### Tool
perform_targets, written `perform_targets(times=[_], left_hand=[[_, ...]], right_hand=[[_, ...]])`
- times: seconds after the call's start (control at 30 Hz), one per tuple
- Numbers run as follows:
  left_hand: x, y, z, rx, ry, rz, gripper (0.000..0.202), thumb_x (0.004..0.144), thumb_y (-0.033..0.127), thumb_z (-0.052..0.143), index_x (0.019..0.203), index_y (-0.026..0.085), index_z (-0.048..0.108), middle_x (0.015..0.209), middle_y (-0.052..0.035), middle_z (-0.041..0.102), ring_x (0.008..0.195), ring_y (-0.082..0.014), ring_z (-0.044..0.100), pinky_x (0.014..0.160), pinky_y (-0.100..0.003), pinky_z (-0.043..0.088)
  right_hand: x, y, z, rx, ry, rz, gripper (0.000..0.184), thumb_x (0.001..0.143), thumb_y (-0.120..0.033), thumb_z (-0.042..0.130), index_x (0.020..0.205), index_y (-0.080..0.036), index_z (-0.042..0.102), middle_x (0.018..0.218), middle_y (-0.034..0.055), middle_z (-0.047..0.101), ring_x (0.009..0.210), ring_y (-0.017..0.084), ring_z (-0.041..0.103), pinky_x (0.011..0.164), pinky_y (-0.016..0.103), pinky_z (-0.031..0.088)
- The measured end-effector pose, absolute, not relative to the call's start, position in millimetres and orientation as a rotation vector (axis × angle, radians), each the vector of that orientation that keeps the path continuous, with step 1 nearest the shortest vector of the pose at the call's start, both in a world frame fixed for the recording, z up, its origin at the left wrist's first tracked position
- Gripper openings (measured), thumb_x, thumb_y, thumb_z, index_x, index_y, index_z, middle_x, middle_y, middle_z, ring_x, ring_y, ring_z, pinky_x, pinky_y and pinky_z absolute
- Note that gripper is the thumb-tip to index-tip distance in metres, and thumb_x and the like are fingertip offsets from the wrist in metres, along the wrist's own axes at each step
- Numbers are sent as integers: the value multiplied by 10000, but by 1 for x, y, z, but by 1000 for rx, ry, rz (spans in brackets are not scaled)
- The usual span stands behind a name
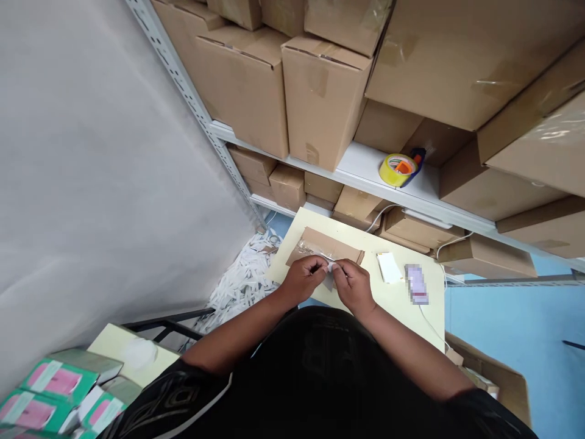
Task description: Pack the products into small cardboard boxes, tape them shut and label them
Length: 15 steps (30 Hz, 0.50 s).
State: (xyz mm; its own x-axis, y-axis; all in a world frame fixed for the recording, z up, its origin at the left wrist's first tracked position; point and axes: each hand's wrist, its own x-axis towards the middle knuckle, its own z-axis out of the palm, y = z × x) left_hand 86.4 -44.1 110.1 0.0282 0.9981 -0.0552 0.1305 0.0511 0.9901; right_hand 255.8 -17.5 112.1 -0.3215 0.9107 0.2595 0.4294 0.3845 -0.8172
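Over the near edge of a pale yellow table (427, 244), my left hand (304, 279) and my right hand (355, 286) meet fingertip to fingertip. Both are closed in a pinch on a small whitish piece (329, 267); its kind is too small to tell. Just beyond my fingers a flat cardboard box (336, 244) with shiny clear tape lies on the table. To the right of my right hand rests a white stack of cards or labels (389, 268). Farther right is a blurred-out purple item (416, 284) with a cable near it.
Metal shelving (351, 161) packed with cardboard boxes (324, 91) stands behind the table. A yellow tape roll (393, 171) sits on its shelf. White paper strips (242, 277) cover the floor at left. Green-and-pink boxes (57, 378) are stacked lower left; an open carton (507, 384) stands lower right.
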Motion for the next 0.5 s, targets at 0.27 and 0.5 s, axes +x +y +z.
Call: perform_targets(times=[0.27,0.5], left_hand=[[-26,-71,34,945,1856,963,182,784,362,528,771,209,625,637,27,607,615,-153,575,604,-244,435],[-165,-113,-41,855,2310,355,224,814,329,498,789,183,666,732,-63,727,693,-218,695,640,-269,478]], right_hand=[[246,10,97,-1455,-1493,968,320,946,-436,565,741,-211,662,661,-7,664,646,167,599,651,276,480],[254,15,90,-1361,-1084,1341,313,900,-509,649,871,-198,662,645,-16,673,486,124,566,524,263,488]])
